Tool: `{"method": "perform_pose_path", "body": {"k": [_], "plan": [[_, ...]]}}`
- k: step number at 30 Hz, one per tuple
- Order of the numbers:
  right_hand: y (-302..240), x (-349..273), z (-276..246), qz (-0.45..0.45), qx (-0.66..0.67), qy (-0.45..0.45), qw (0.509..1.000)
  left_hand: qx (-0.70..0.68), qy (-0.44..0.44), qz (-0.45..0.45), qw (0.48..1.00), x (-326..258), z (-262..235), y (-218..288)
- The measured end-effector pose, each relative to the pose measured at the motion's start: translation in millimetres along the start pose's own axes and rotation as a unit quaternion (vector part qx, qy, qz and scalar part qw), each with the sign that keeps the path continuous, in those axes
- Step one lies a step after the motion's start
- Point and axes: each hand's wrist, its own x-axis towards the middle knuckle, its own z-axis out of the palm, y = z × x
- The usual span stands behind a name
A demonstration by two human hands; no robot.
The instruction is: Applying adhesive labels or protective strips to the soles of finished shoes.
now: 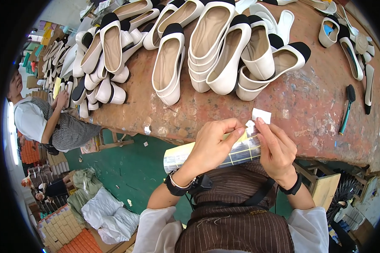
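Note:
My left hand (213,143) is closed on a curled sheet of labels (175,157), with a yellowish backing and rows of small printed rectangles, held just off the table's near edge. Fingertips and thumb of my right hand (278,152) pinch a small white paper piece (262,115). A smaller white scrap (250,125) sits between the two hands; whether it is attached to the sheet I cannot tell. Beyond my hands stand cream flat shoes with black toes, among them a single shoe (168,69) and a nested stack (200,63).
More shoes (109,46) are heaped at the table's left. A teal-handled brush (347,110) lies at right on the worn brown table (299,130), near loose shoes (369,86). Another person (42,116) works at far left. White sacks (107,213) rest on the green floor.

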Motion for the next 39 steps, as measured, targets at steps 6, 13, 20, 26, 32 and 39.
{"method": "perform_pose_path", "body": {"k": [6,13,20,26,32,39], "plan": [[2,1,-6,-0.014,-0.016,0.0,1.0,0.013,-0.011,-0.008,1.0,2,3,3],[9,-6,-7,-0.016,-0.021,0.03,0.999,0.001,-0.022,-0.007,1.0,7,7,6],[11,-8,-8,-0.019,-0.001,0.035,0.999,-0.053,-0.022,-0.008,0.998,8,12,4],[9,-10,-11,0.008,0.008,0.008,1.0,-0.017,-0.016,-0.009,1.0,8,13,2],[17,-7,-8,-0.01,0.05,0.0,0.999,0.045,-0.008,-0.004,0.999,8,13,15],[15,-9,-10,-0.032,0.026,0.031,0.999,0.014,-0.016,-0.002,1.0,11,16,9]]}}
